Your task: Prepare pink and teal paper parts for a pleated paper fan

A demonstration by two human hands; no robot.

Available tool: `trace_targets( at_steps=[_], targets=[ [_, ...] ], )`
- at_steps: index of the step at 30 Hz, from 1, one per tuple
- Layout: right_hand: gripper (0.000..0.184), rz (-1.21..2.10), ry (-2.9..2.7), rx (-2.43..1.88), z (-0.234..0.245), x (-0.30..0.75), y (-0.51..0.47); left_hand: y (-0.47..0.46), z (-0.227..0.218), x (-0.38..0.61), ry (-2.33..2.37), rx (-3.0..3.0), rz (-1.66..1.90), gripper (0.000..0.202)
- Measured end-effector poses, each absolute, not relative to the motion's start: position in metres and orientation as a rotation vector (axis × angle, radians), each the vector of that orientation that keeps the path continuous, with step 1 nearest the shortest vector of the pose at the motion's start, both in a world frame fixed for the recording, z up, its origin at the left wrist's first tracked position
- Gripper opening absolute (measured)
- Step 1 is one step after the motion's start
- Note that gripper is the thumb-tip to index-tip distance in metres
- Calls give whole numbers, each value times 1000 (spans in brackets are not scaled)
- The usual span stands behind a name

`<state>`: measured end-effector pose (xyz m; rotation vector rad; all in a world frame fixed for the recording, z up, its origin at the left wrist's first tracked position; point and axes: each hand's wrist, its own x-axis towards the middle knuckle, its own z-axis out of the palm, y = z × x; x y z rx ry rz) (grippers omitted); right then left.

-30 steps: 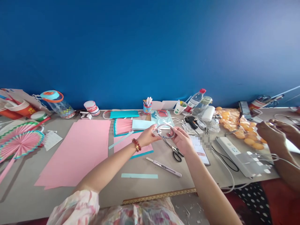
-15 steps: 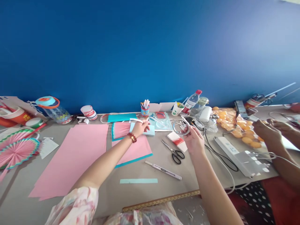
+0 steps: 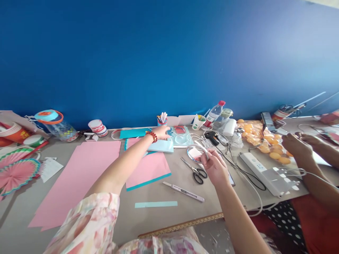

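Stretched out to the back of the table, my left hand [image 3: 161, 132] has its fingers apart over light blue paper [image 3: 165, 146], close to the pen cup [image 3: 162, 122]. No object shows in it. My right hand [image 3: 215, 165] pinches a thin white ring, which looks like a roll of tape [image 3: 207, 155], held above the table. Black-handled scissors [image 3: 198, 175] lie just left of that hand. A utility knife [image 3: 186, 192] and a pale green paper strip [image 3: 156, 204] lie nearer me. Folded pink paper with a blue edge [image 3: 150, 169] is under my left forearm.
Large pink sheets [image 3: 79, 180] and pleated paper fans [image 3: 19, 174] lie left. A water bottle [image 3: 214, 114], a paper cup [image 3: 198, 122] and cables stand or lie at the back right. A power strip [image 3: 261, 173] and a co-worker's hands [image 3: 298, 144] are at right.
My left hand has moved slightly up and right, and its fingers have spread; the white strip by it no longer shows. My right hand has lowered a little with the ring.
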<state>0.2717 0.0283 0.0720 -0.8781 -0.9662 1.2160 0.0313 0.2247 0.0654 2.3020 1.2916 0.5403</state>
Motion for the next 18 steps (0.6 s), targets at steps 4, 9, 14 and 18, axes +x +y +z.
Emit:
trace_targets(
  at_steps=[4,9,14,18],
  targets=[
    [17,1195,-997,-919,67,261,19,212,78,29,1235,2072,783,29],
    [18,1108,-1211,-1014,61,249,3,136,84,17,1043,1850,876,28],
    [19,1070,-1435,-1061,62,231,-9,55,84,-6,883,1528,847,33],
    [18,1023,-1625,-1051,61,216,-14,30,89,-26,886,1281,873,31]
  ],
)
